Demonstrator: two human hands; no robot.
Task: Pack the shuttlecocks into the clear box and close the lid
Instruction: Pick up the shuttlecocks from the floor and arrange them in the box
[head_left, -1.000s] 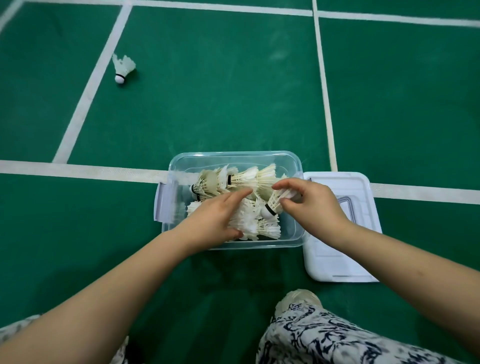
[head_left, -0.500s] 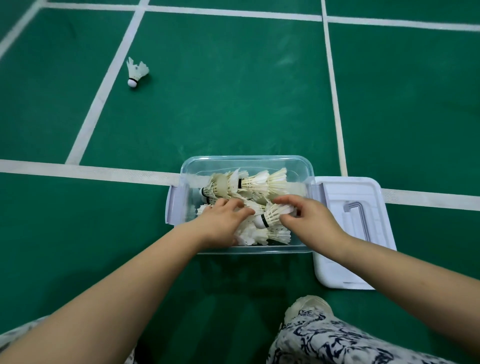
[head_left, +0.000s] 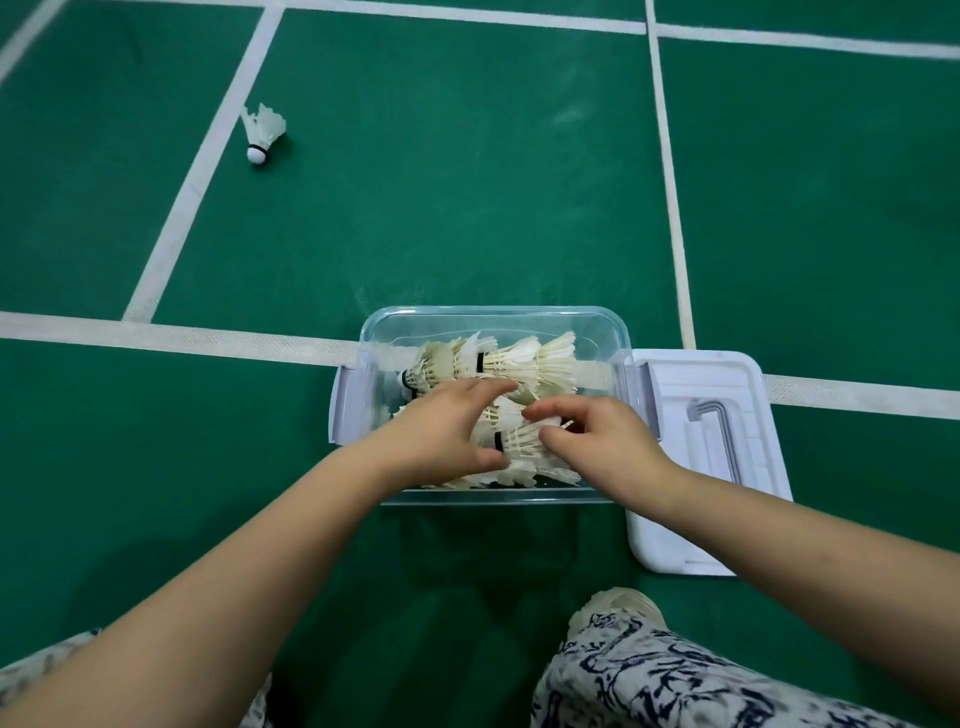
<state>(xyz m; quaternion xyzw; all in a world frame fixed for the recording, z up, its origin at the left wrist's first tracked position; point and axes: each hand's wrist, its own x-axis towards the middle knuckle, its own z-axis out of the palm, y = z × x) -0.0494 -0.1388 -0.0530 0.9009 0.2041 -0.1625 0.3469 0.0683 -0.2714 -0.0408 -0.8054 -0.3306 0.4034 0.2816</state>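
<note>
- Right hand (head_left: 608, 441): fingers curled in a narrow pinch. We see forefinger and thumb closed on the feather skirt of the top shuttlecock (head_left: 519, 441), the one with a black band at its cork end.
- Left hand (head_left: 441, 431): fingers fairly straight and laid flat over the shuttlecocks (head_left: 524, 364). The thumb is spread wide toward the banded end of the top shuttlecock. We cannot tell whether the thumb touches it. Nothing is clasped in this hand.
- Shuttlecocks lie on their sides, heaped in the clear box (head_left: 498, 312). The feathers at the far side reach about to rim height.
- Both hands are inside the box walls, at its near half. The far strip of the box shows some bare bottom.
- The box's side latches hang outward, left and right.
- Lid (head_left: 675, 545): off, flat on the floor just right of the box, its near-left edge against the box's right latch, under the right forearm.
- Stray shuttlecock (head_left: 262, 132): well apart, far left on the green court floor (head_left: 467, 182), beside a white line (head_left: 197, 187), cork end toward us.
- Open floor runs all round the box's far and left sides.
- Near edge: a shoe (head_left: 618, 605) and patterned trousers (head_left: 675, 675), close below the lid.
</note>
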